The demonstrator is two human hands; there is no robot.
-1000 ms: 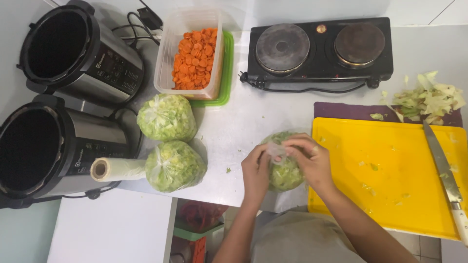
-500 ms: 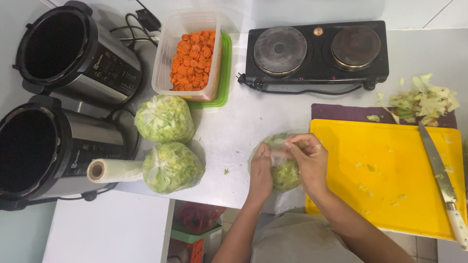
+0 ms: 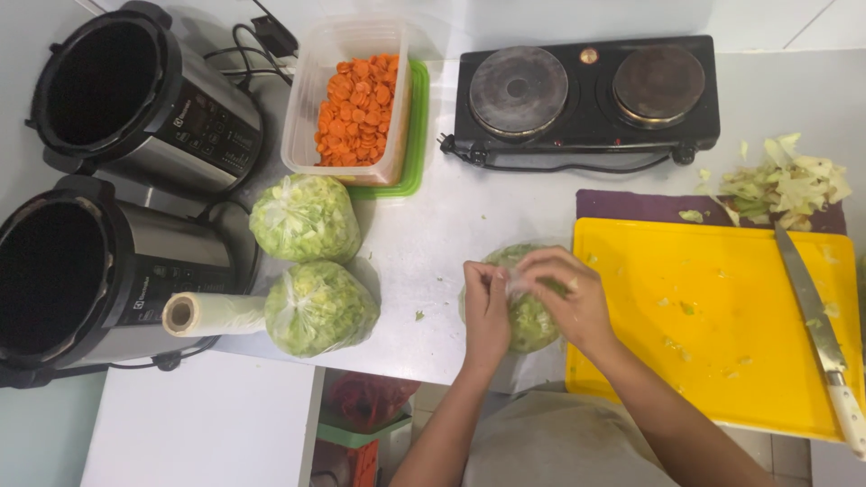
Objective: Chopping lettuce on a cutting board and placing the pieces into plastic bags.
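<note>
Bagged cabbage (image 3: 528, 316): a clear plastic bag of chopped green leaf rests on the white counter (image 3: 433, 234) against the yellow board (image 3: 722, 316). Both hands stay where they were a second ago: left hand (image 3: 487, 311) and right hand (image 3: 568, 298) pinch the bag's neck, so the closing seems ongoing. Two filled bags (image 3: 307, 257) lie beside a film roll (image 3: 212, 314). Farther off, a tub (image 3: 356, 95) holds sliced carrot.
</note>
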